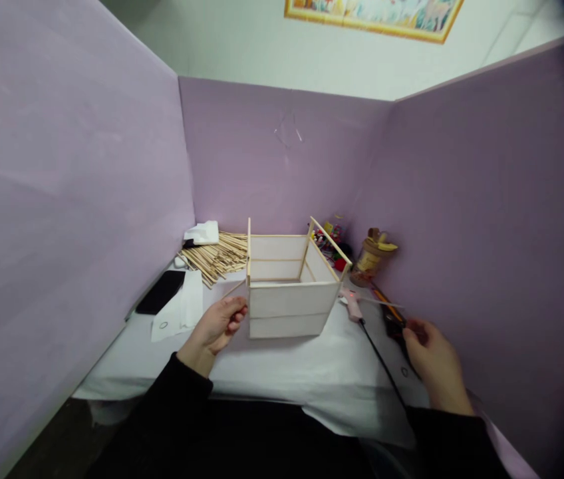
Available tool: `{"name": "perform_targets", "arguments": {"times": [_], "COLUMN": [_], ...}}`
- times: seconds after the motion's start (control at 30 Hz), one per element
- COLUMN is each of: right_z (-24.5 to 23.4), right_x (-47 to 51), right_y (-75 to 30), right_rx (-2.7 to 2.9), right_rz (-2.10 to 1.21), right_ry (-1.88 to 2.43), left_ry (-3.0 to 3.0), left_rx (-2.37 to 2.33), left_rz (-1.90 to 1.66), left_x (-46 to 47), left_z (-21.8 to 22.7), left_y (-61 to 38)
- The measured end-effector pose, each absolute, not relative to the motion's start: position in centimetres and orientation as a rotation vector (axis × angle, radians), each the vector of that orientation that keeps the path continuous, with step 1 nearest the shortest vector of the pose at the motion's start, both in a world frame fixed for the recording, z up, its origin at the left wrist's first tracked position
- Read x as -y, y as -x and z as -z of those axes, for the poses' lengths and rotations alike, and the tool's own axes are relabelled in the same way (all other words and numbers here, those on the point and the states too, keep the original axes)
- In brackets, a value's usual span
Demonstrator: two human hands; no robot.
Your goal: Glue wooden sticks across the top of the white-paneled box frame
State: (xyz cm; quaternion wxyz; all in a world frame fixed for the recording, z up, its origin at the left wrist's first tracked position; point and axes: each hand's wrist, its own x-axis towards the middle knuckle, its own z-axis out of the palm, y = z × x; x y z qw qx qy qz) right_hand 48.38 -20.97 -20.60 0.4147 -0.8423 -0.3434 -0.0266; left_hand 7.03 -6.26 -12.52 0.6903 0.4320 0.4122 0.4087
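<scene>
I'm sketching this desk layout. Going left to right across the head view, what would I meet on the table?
black phone → left hand → wooden box → jar → right hand

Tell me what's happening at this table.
A person is working on a small wooden box standing on the white-covered table. The left hand pinches a thin stick at the box's near-left corner. The right hand is at the table's right edge beside dark tools; whether it holds one is unclear. A glue gun lies right of the box, a pile of sticks behind it.
</scene>
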Motion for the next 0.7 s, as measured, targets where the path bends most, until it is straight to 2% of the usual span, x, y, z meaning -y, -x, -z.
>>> {"name": "perform_targets", "arguments": {"times": [0.37,0.53,0.7], "right_z": [20.9,20.9,19.1], "right_x": [19.8,17.1,14.4], "right_y": [-47.3,-48.9,-53.1], "right_rx": [0.961,1.184,1.167], "right_rz": [0.038,-0.073,-0.081], "right_ry": [2.100,2.224,2.398], "left_ry": [-0.858,-0.935,-1.021], "left_rx": [-0.920,-0.908,-0.968], "left_rz": [-0.866,-0.940,-1.006], "left_x": [6.4,6.9,6.9], "left_z": [12.1,12.1,12.6], "left_y": [-6.8,-6.8,-6.7]}}
